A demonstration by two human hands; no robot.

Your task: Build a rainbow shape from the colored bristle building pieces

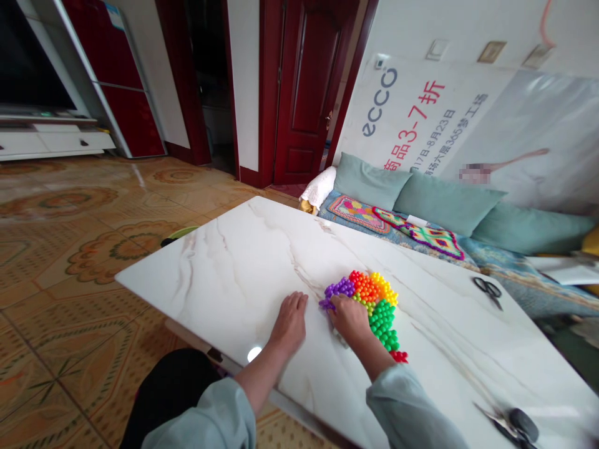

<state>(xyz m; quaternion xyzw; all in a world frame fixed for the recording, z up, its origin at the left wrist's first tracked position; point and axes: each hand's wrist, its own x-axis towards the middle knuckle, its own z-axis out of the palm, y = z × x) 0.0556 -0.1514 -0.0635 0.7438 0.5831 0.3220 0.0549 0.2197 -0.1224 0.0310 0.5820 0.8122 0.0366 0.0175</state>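
A flat cluster of shiny beads lies on the white marble-patterned table. It has purple beads on the left, orange-red beads and yellow beads along the top, green beads on the right and a few red beads at the near end. My right hand reaches over the cluster, its fingers bent in on the lower purple beads; the hand hides part of the cluster. To the left, apart from the beads, my left hand lies palm down on the tabletop, holding nothing.
Black-handled scissors lie at the table's right side. Pliers and a dark rounded object sit at the near right. Beyond the table is a sofa with green cushions and crocheted pieces. Tiled floor extends left.
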